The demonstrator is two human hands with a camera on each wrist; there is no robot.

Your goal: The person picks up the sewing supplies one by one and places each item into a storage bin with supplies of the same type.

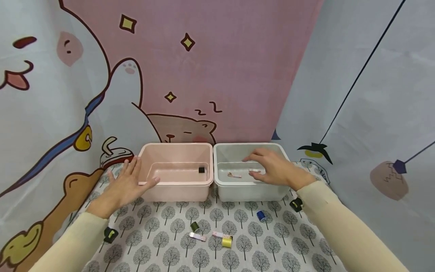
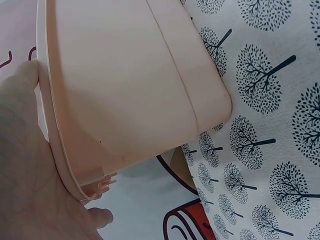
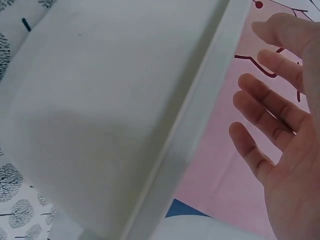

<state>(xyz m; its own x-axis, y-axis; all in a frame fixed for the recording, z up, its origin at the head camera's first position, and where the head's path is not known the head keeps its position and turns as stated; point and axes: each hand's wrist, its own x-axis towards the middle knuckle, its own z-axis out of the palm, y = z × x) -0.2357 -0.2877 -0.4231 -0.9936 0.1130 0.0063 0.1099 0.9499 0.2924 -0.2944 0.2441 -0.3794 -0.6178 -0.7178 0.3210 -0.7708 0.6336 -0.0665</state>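
My left hand [image 1: 124,185] rests with spread fingers at the left rim of the pink bin [image 1: 175,192]; in the left wrist view its thumb and palm lie along that rim. A small black piece [image 1: 201,170] is on the pink bin's floor at the right. My right hand [image 1: 270,166] hovers over the pale grey-green bin [image 1: 251,192], fingers apart and loosely bent, with nothing in its grasp. Below it, a small pinkish strip [image 1: 234,175] and a whitish strip [image 1: 254,170] lie on that bin's floor.
On the tree-print cloth [image 1: 170,257] lie a blue thread spool [image 1: 261,216], a dark green spool [image 1: 194,226], a yellow spool [image 1: 227,242] and two small pale strips, one left [image 1: 198,237] and one right [image 1: 221,234]. A cartoon-print curtain [image 1: 238,75] hangs behind the bins.
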